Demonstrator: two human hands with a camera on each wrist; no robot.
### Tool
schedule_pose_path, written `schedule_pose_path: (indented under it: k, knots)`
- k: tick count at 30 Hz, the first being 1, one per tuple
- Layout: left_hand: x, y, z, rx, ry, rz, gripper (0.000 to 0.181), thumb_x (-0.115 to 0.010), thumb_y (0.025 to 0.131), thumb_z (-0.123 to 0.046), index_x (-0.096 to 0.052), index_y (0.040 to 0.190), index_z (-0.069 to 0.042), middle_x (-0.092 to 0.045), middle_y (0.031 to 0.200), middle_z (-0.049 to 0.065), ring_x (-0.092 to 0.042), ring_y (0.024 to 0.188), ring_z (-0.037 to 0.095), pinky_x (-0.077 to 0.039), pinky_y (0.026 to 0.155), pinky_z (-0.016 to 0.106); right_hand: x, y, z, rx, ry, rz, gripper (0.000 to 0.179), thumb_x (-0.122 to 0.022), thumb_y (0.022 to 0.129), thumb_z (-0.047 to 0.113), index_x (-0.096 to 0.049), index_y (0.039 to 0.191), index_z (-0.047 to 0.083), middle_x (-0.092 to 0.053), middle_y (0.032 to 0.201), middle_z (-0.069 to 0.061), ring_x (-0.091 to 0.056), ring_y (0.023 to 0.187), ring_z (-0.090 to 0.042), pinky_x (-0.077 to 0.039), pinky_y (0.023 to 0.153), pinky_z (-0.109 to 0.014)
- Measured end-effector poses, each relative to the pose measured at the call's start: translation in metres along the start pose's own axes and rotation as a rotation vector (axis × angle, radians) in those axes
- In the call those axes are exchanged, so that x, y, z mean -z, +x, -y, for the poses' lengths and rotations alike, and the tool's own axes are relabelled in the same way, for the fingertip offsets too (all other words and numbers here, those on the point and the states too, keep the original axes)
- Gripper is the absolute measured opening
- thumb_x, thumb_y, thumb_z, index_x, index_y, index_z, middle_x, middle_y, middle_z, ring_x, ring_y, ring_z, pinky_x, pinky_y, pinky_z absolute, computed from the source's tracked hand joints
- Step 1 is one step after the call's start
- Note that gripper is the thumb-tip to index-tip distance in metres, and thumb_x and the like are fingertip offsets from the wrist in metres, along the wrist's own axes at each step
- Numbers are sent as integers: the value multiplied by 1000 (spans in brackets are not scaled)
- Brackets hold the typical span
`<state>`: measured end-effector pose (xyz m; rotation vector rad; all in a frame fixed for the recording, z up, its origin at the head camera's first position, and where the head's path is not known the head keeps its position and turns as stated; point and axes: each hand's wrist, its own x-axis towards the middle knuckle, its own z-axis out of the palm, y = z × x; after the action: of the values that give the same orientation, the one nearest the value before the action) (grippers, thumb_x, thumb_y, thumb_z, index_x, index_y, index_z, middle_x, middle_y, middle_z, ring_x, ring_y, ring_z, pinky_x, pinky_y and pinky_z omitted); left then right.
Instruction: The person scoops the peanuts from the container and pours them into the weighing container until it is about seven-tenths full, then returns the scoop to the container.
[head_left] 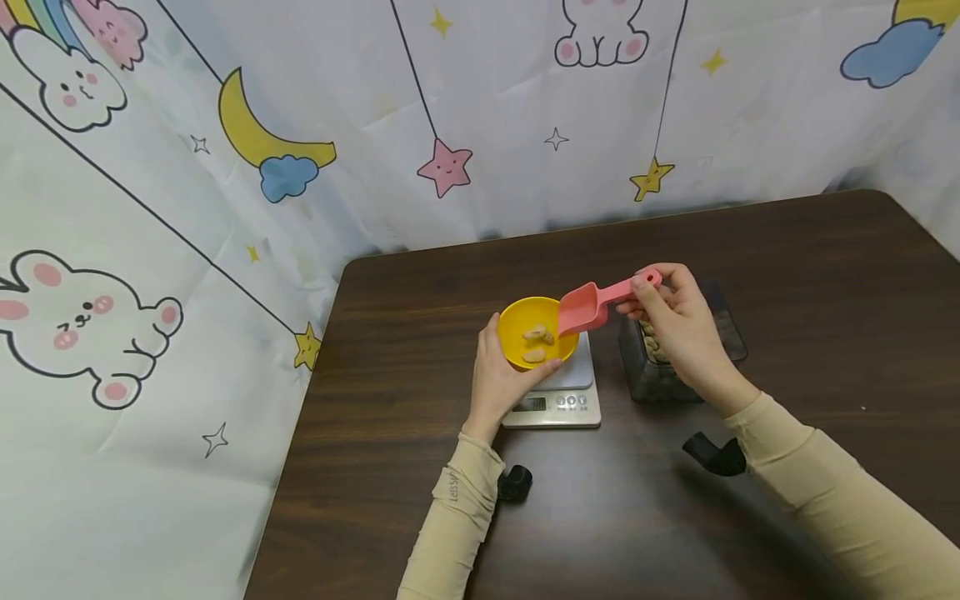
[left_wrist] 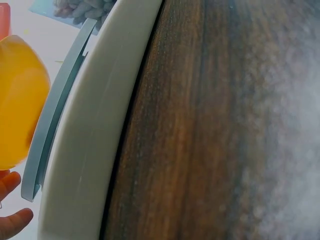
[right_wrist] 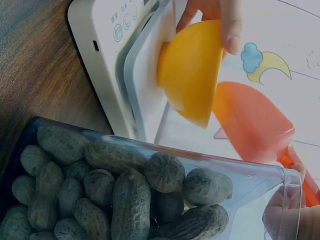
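My left hand (head_left: 498, 379) holds a yellow bowl (head_left: 513, 327) by its side, thumb over the near rim. Several peanuts (head_left: 535, 355) lie in the bowl. In the right wrist view, the bowl's base is right at the platform of a kitchen scale (head_left: 555, 414). A pink scoop (head_left: 579, 310) is pinched by its handle in my right hand (head_left: 686, 329). The scoop's front edge overlaps the bowl's right rim, and no peanuts show in its pan. Below that hand stands a clear plastic container (head_left: 647, 385), partly hidden, with many unshelled peanuts (right_wrist: 131, 200) inside.
A dark wooden table (head_left: 420, 333) carries everything. Behind it and along the left hangs a white curtain (head_left: 510, 100) printed with stars, moons and rabbits. The scale's display and buttons face the near side. Black wrist-camera mounts (head_left: 514, 483) stick out from both sleeves.
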<state>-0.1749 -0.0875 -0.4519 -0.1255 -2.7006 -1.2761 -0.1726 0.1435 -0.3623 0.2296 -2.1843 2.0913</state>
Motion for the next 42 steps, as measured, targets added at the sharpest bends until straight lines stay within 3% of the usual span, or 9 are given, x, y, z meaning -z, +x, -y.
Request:
schedule_pose_path:
  k: [5,9,12,17,19,22,28,35,42]
  knots:
    - [1,-1,-1,9,-9,0,110,-72,66,-63,-19,148,-11,-38,140,11,-48,118,26,-45,101,43,1,-1,1,3,-14,-17,18,-50,96,26,-42,109,16,-58,96,4,-62,80,-3,-51,75,-11]
    - [4,0,-5,-16,-9,-41,110,-66,67,-70,-20,148,-11,-35,143,11,-44,123,27,-42,104,45,3,-2,2,-11,8,-44,21,-50,95,27,-42,110,14,-61,93,4,-62,79,-4,-51,73,-12]
    - [7,2,-11,-67,3,-91,106,-61,69,-73,-24,147,-12,-35,144,10,-42,125,26,-41,104,45,6,-2,4,-12,103,-61,23,-51,95,27,-42,110,12,-60,92,3,-63,78,-4,-51,73,-12]
    - [8,7,-28,-148,8,-116,97,-70,70,-58,-29,144,-13,-38,142,9,-41,124,26,-41,102,45,17,-4,10,17,318,-96,23,-52,94,23,-41,108,9,-57,93,-3,-63,77,-7,-51,72,-14]
    - [7,8,-36,-165,0,-107,95,-74,70,-52,-29,144,-13,-38,141,8,-41,124,25,-40,102,45,22,-5,13,34,377,-115,23,-53,94,21,-41,108,8,-56,94,-4,-62,77,-8,-51,73,-15]
    - [5,9,-48,-195,-6,-85,95,-73,69,-56,-29,144,-15,-39,142,7,-40,126,24,-39,103,45,31,-7,17,59,429,-161,23,-54,93,20,-42,108,7,-55,95,-5,-62,77,-10,-51,71,-15]
    - [-4,12,-70,-263,-7,-5,101,-55,71,-76,-25,146,-16,-35,145,5,-36,132,22,-36,106,44,54,-11,21,115,531,-234,25,-55,92,19,-43,108,4,-54,96,-8,-61,76,-14,-51,69,-18]
    - [-16,15,-95,-308,14,87,98,-71,72,-55,-21,147,-16,-32,147,4,-34,133,20,-33,110,43,78,-16,22,107,568,-327,32,-60,89,20,-42,110,3,-52,96,-10,-59,74,-16,-51,68,-18]
    - [-36,10,-111,-299,62,182,100,-69,71,-60,-21,148,-17,-32,147,4,-34,135,20,-35,110,41,94,-25,16,70,533,-372,31,-60,89,20,-42,109,4,-53,94,-8,-60,72,-15,-51,67,-18]
